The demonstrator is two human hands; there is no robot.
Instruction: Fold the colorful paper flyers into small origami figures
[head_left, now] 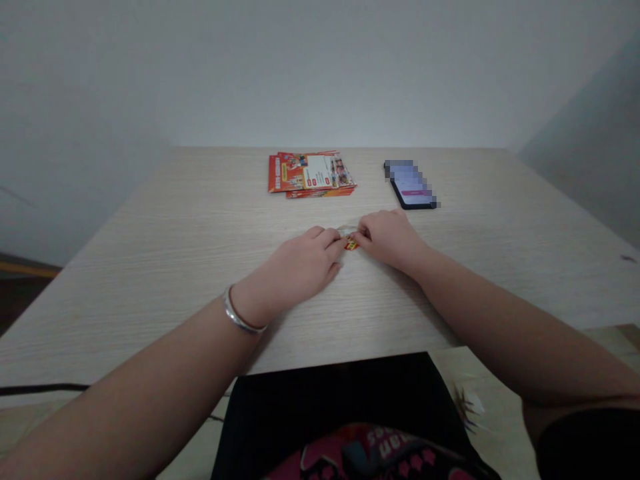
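A small red and yellow piece (351, 244), printed and flat like a sticker, lies at the middle of the table between my hands. My left hand (305, 267) rests on the tabletop with its fingers stretched out and the thumb apart. Its fingertips touch the left edge of the piece. From the other side, my right hand (387, 237) has thumb and forefinger pinched at the right edge of the piece. Fingers cover part of the piece, and a thin pale strip shows just behind it.
Beyond my hands lies a stack of red printed packets (310, 175). To its right is a phone (413, 187) with a lit, blurred screen. The pale wooden table (200, 220) reaches back to a wall. A dark cable (45, 389) runs along the near left edge.
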